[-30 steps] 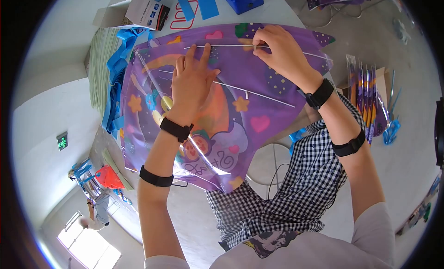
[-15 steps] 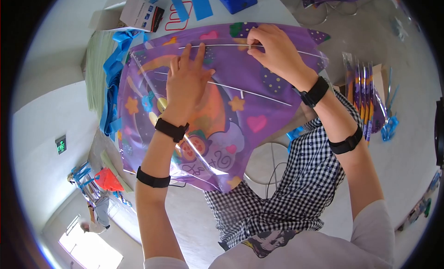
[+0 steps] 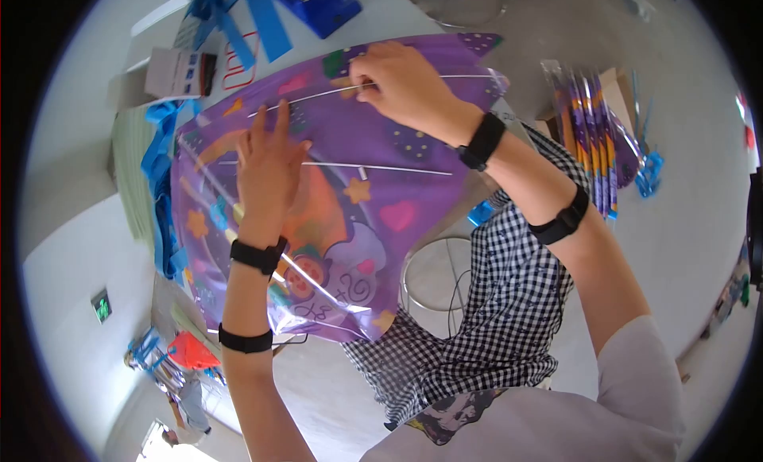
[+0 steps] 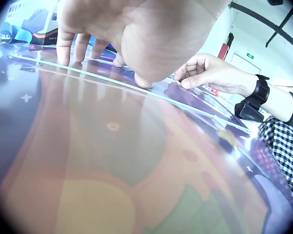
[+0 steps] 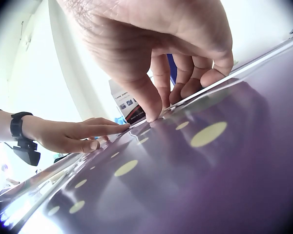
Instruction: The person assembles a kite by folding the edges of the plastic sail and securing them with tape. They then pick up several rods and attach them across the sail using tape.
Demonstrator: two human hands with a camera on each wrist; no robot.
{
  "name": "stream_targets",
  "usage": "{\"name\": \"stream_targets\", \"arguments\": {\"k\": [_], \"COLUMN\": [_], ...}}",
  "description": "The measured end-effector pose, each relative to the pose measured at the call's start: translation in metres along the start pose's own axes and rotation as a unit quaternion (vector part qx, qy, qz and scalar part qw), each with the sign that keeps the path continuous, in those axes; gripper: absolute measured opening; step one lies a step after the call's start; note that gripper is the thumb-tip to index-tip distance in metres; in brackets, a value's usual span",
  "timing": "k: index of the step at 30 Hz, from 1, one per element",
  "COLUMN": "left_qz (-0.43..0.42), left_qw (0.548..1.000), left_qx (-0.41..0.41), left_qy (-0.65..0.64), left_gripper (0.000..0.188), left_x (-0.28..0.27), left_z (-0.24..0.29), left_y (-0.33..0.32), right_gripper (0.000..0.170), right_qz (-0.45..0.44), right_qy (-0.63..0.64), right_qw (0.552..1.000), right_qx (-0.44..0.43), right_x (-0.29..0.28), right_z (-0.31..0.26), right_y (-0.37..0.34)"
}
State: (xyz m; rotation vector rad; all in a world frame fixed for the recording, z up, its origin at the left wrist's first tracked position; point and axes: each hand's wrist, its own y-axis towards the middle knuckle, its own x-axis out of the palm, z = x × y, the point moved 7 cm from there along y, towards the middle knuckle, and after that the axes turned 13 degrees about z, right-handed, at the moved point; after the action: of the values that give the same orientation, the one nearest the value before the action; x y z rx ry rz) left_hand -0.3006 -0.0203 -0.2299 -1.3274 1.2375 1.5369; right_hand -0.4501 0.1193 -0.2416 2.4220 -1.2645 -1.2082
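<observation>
A purple printed plastic sheet (image 3: 342, 207), with stars, hearts and dots, lies spread over the table edge, its near part reaching toward the person's lap. One thin white rod (image 3: 461, 76) runs along its far side; another white rod (image 3: 397, 170) with a short white tab crosses its middle. My left hand (image 3: 269, 172) lies on the sheet, fingers extended, fingertips by the far rod and palm over the middle one. Further right, my right hand (image 3: 401, 82) pinches the far rod at the sheet's edge, thumb (image 5: 150, 108) on the near side and curled fingers beyond.
A blue plastic box (image 3: 322, 13), blue strips (image 3: 266, 25) and a small carton (image 3: 176, 74) stand beyond the sheet. Pale thin sticks (image 3: 133, 172) are bundled at left. Packed purple bundles (image 3: 588, 140) stand at right. A round-framed stool (image 3: 435, 275) is below.
The head view has turned, so sheet, hands and surroundings sit further left and tilted. Both hands keep about the same places on the sheet.
</observation>
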Motion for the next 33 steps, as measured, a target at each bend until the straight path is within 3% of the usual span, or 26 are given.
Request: {"name": "stream_targets", "arguments": {"k": [14,24,31,33], "left_qz": [-0.02,-0.017,0.026,0.034], "left_qw": [1.0,0.999,0.999,0.999], "left_qx": [0.013,0.0,-0.007,0.003], "left_qy": [0.018,-0.032,-0.02,-0.008], "left_gripper": [0.064,0.066,0.077,0.079], "left_x": [0.004,0.001,-0.001,0.003], "left_z": [0.002,0.0,-0.007,-0.011], "left_y": [0.001,0.001,-0.008,-0.013], "right_gripper": [0.014,0.03,0.026,0.028], "right_qz": [-0.033,0.02,0.114,0.104], "right_qy": [-0.046,-0.02,0.006,0.017], "right_qw": [0.998,1.0,0.993,0.993], "right_qx": [0.035,-0.001,-0.04,-0.051], "right_x": [-0.003,-0.012,-0.036,-0.039], "right_z": [-0.002,-0.007,-0.01,-0.018], "right_y": [-0.001,0.004,0.014,0.012]}}
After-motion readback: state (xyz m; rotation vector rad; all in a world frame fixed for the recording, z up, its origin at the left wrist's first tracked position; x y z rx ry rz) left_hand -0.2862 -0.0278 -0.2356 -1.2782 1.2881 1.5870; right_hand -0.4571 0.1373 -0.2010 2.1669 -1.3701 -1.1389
